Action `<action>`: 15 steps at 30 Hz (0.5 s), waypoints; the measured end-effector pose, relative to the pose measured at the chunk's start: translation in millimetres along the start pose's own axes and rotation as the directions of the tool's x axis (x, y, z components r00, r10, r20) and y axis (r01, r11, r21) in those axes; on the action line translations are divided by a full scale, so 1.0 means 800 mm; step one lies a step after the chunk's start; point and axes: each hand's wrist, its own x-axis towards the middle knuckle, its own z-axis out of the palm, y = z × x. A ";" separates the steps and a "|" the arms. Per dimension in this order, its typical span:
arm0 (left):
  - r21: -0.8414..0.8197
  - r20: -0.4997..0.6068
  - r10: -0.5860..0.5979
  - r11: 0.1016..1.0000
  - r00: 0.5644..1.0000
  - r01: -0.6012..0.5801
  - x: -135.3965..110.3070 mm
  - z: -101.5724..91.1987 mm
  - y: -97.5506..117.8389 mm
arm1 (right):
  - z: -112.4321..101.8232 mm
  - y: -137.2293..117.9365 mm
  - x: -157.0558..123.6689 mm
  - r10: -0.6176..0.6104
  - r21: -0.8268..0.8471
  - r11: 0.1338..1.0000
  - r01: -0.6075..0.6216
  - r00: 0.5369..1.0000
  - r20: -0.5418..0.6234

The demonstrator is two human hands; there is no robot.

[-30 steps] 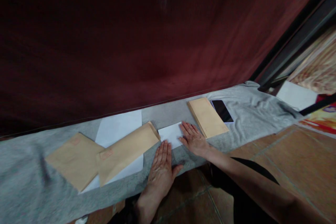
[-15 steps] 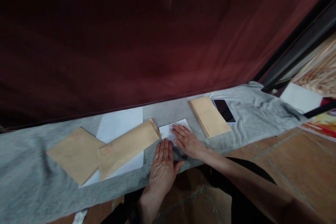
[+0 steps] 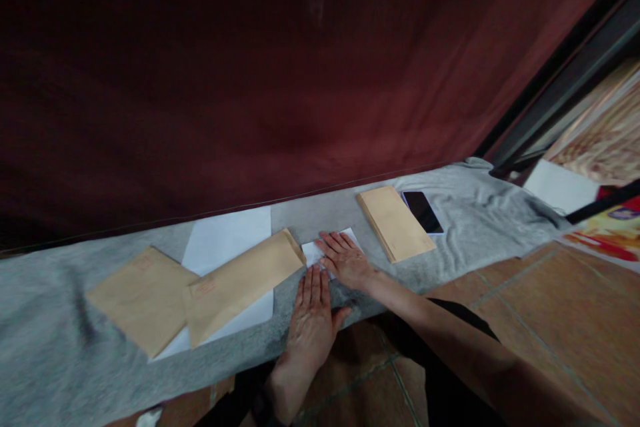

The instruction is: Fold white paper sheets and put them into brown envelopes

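A small folded white paper lies on the grey cloth. My right hand lies flat on it, fingers stretched out, covering most of it. My left hand rests flat on the cloth just in front of the paper, fingertips at its near edge. Left of the paper, a brown envelope lies partly over a white sheet. Another brown envelope lies further left.
A stack of brown envelopes sits to the right of my hands, with a black phone beside it. A dark red curtain hangs behind the cloth. Brown floor tiles show at the lower right.
My right hand has slid leftward across the white paper, from its right end to near its left end. My left hand has stayed in place.
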 end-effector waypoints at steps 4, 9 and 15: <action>0.010 0.002 -0.067 0.998 0.998 0.067 -0.002 -0.001 -0.001 | -0.016 0.005 0.009 0.073 0.003 0.997 -0.073 0.997 0.001; 0.014 -0.006 -0.058 0.998 0.998 0.058 -0.001 -0.002 -0.002 | -0.030 0.006 0.015 0.177 -0.037 0.984 -0.176 0.984 0.013; 0.021 -0.018 -0.034 0.999 0.999 0.034 -0.004 0.002 -0.004 | -0.028 0.004 0.007 0.175 -0.003 0.985 -0.175 0.985 0.003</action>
